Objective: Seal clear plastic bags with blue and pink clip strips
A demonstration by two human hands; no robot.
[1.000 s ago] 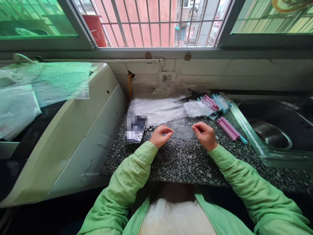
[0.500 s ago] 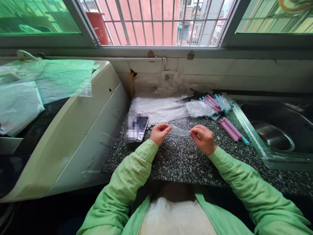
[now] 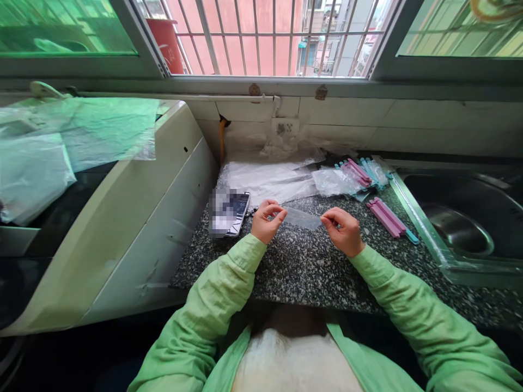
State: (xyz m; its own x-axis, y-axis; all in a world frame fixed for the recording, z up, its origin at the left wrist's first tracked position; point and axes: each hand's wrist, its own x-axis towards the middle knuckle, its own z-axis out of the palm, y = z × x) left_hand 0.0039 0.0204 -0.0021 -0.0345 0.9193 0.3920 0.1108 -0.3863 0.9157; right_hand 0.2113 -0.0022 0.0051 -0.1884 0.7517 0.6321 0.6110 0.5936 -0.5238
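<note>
Near the middle of the frame, a small clear plastic piece [image 3: 303,218] spans the gap between the two hands, above the speckled tabletop [image 3: 298,272]. The left hand [image 3: 266,222] pinches its left end between thumb and fingers; the right hand [image 3: 343,231] pinches its right end the same way, with the fingers curled in. The piece slopes slightly down toward the right.

Just left of the left hand lies a phone [image 3: 241,209], part of it hidden by blurring. Behind the hands, at centre, a whitish plastic sheet [image 3: 267,179] lies spread on the tabletop. To its right, a crumpled clear bag [image 3: 333,182] sits against a heap of pink and blue sticks [image 3: 358,171]. Nearer, right of the right hand, pink strips [image 3: 386,218] lie side by side, a blue strip [image 3: 412,236] poking out at their lower end.

A metal sink [image 3: 461,231] fills the right side of the frame. At upper centre, window bars [image 3: 256,35] cross the view outside, beside a red bucket [image 3: 167,48].
</note>
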